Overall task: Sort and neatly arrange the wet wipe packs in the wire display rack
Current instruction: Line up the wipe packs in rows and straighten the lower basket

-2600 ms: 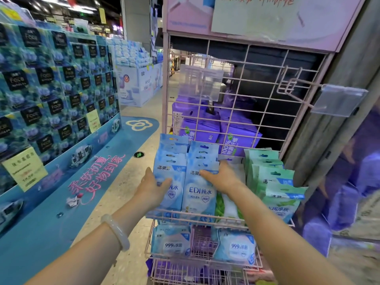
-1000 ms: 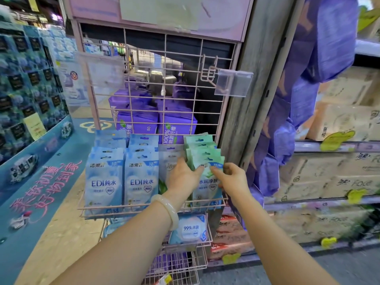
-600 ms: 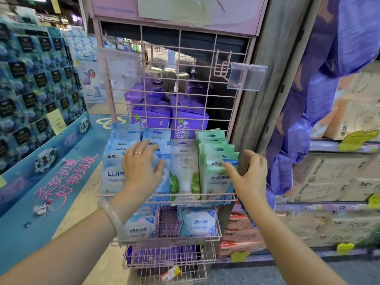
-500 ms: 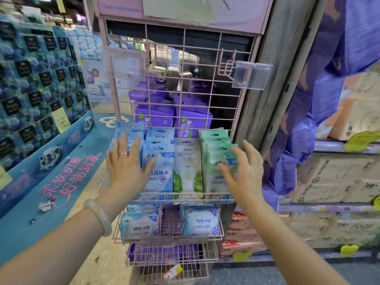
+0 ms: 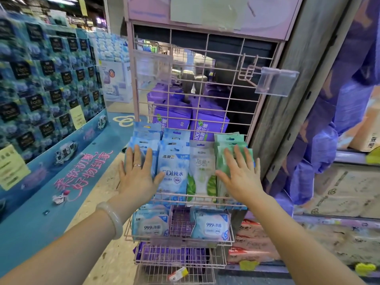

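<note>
Wire display rack [image 5: 205, 95], top basket: four rows of wet wipe packs, both hands flat against the outer rows.

Rack: pink wire, upright; packs stand in its top basket behind a low front rail [image 5: 197, 199]. Blue packs [image 5: 174, 171]: two rows at the rack's left side. White pack with green leaves [image 5: 201, 171]: one row, right of the blue. Green packs [image 5: 228, 145]: rightmost row in the rack. Left hand [image 5: 136, 175]: fingers straight and spread, gripping nothing, against the leftmost blue row. Right hand [image 5: 239, 175]: likewise spread flat, against the green row. Risk, as judged: uneven inward pressing could buckle the soft packs or tip a front pack over the low rail; the unsupported middle rows could lean.
</note>
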{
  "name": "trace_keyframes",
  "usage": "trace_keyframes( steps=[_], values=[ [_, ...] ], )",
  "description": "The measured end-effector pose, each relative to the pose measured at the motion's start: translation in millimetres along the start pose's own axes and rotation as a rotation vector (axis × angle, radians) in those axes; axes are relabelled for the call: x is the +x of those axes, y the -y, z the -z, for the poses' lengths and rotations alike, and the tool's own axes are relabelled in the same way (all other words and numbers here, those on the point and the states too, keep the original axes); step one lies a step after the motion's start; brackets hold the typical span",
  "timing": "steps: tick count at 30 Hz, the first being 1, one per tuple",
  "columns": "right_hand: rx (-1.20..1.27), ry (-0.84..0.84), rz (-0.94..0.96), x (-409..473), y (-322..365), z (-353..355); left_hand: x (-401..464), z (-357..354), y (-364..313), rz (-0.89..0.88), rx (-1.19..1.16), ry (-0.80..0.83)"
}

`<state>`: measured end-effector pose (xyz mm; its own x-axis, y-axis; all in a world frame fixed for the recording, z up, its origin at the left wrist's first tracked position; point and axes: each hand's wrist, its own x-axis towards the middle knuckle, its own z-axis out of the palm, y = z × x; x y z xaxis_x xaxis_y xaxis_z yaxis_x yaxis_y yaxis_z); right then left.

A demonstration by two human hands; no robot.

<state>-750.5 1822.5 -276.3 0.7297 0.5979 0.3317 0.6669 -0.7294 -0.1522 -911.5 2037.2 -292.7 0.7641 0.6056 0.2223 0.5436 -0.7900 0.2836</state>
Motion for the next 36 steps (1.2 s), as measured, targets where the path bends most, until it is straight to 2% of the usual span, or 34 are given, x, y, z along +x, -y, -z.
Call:
trace_keyframes(
  steps=[6, 9, 15, 20, 22, 24, 26, 28, 32, 34, 36],
  values=[
    [0.063, -0.192, -0.025, -12.6, 1.2, 11.8, -7.6, -2.8, -13.3, -0.06, 0.04, -0.062],
    [0.041, -0.253, 0.02, -22.3, 5.4, 17.2, -9.8, -2.1, -10.1, -0.052, 0.01, -0.081],
    [0.015, -0.227, 0.234, -33.6, 37.3, 16.9, -17.4, 2.4, 13.7, -0.003, -0.067, -0.132],
    [0.113, -0.211, 0.484, -50.7, 69.5, -1.9, -34.3, -6.8, 23.2, -0.023, -0.077, -0.145],
    [0.178, -0.197, 0.57, -63.5, 76.5, -17.0, -49.2, -11.8, 24.2, -0.079, -0.106, -0.176],
    [0.27, -0.182, 0.627, -80.2, 78.7, -37.4, -66.5, -19.2, 29.0, -0.206, -0.158, -0.267],
    [0.317, -0.103, 0.647, -99.5, 76.5, -64.8, -84.7, -33.2, 38.1, -0.291, -0.21, -0.329],
    [0.346, 0.092, 0.541, -113.5, 73.3, -91.4, -99.7, -53.6, 47.8, -0.239, -0.256, -0.249],
    [0.45, 0.573, 0.022, -116.2, 72.4, -128.9, -110.1, -102.1, 62.9, 0.069, -0.244, 0.123],
    [0.538, 0.619, -0.13, -106.9, 77.9, -141.8, -100.6, -117.9, 67.6, 0.158, -0.216, 0.228],
    [0.594, 0.556, -0.227, -95.7, 82.0, -151.0, -86.0, -128.2, 69.9, 0.151, -0.117, 0.263]
  ],
)
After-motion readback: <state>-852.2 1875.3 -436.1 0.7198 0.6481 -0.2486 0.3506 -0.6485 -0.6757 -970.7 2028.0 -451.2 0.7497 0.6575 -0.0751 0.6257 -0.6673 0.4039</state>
